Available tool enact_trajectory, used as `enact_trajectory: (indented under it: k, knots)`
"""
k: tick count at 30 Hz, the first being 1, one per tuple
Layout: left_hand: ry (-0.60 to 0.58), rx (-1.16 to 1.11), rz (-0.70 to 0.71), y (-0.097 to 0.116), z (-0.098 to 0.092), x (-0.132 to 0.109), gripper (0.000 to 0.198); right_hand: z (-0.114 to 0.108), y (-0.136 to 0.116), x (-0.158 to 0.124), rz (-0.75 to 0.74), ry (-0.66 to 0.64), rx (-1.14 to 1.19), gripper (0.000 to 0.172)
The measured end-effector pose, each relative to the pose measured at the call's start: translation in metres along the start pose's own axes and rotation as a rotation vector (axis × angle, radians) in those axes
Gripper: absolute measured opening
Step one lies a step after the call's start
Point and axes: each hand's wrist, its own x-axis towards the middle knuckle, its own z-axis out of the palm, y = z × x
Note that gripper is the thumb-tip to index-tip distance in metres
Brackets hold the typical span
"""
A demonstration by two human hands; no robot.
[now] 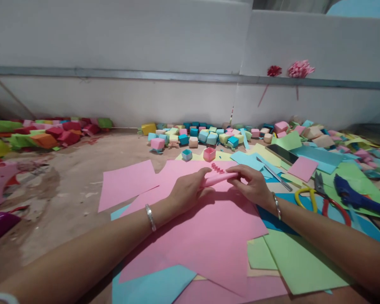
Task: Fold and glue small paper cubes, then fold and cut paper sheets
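Observation:
Between my two hands stretches a narrow strip of folded or curled pink paper (221, 178). My left hand (188, 186) pinches its left end, thumb above and fingers beneath. The right end sits in the fingertips of my right hand (252, 185). Both hands hover low over large pink sheets (190, 228). Just behind the strip lies a small pink zigzag-folded piece (217, 169). A pink open paper box (209, 154) and a blue open paper box (186, 155) stand farther back.
Several coloured paper cubes (194, 132) line the wall. On the right lie scissors (323, 198), a silver pen (281, 182), a dark phone (282, 154) and a blue glue gun (361, 196). A pink glue gun (0, 181) is at left. Green sheets (307, 261) lie front right.

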Motion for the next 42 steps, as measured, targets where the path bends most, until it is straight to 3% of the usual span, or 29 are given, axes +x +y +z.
enact_trajectory:
  k: [4, 8, 12, 15, 18, 20, 24, 26, 30, 34, 39, 42]
  knots:
    - [0.026, -0.036, 0.050, 0.001, -0.004, 0.002, 0.015, 0.000, -0.002, 0.001, 0.049, 0.013, -0.004, 0.007]
    - [0.120, -0.025, 0.088, -0.002, -0.007, 0.006, 0.020, -0.001, 0.001, 0.002, 0.153, 0.010, 0.117, 0.012]
    - [0.076, 0.059, 0.063, -0.003, -0.010, 0.007, 0.021, 0.001, -0.001, 0.001, 0.315, -0.028, 0.173, 0.021]
    - [0.048, 0.060, 0.112, 0.001, -0.012, 0.007, 0.023, 0.004, -0.011, 0.000, 0.275, -0.028, 0.164, 0.019]
    - [0.031, -0.111, 0.074, 0.007, -0.017, 0.007, 0.026, 0.003, -0.020, -0.001, 0.200, -0.043, 0.143, 0.016]
    - [-0.141, -0.382, -0.040, 0.009, -0.023, 0.009, 0.028, 0.001, -0.021, -0.001, 0.117, -0.022, 0.150, 0.013]
    - [-0.714, -1.079, -0.358, 0.006, -0.035, 0.014, 0.041, -0.007, -0.015, 0.000, -0.148, 0.023, 0.107, 0.027]
    - [-0.810, -1.284, -0.469, 0.003, -0.039, 0.016, 0.049, -0.010, -0.013, 0.001, -0.286, 0.016, -0.003, 0.032]
    - [-0.828, -1.394, -0.548, 0.003, -0.038, 0.015, 0.038, -0.009, -0.015, 0.002, -0.396, 0.000, -0.117, 0.036]
    - [-0.846, -1.371, -0.553, 0.001, -0.036, 0.017, 0.040, -0.005, -0.019, 0.001, -0.404, -0.057, -0.075, 0.015]
    - [-0.621, -1.042, -0.396, -0.002, -0.043, 0.025, 0.038, -0.002, -0.014, 0.002, -0.290, -0.029, -0.081, 0.012]
    - [-0.655, -1.068, -0.445, -0.001, -0.045, 0.026, 0.042, -0.002, -0.009, 0.003, -0.221, -0.046, -0.067, 0.015]
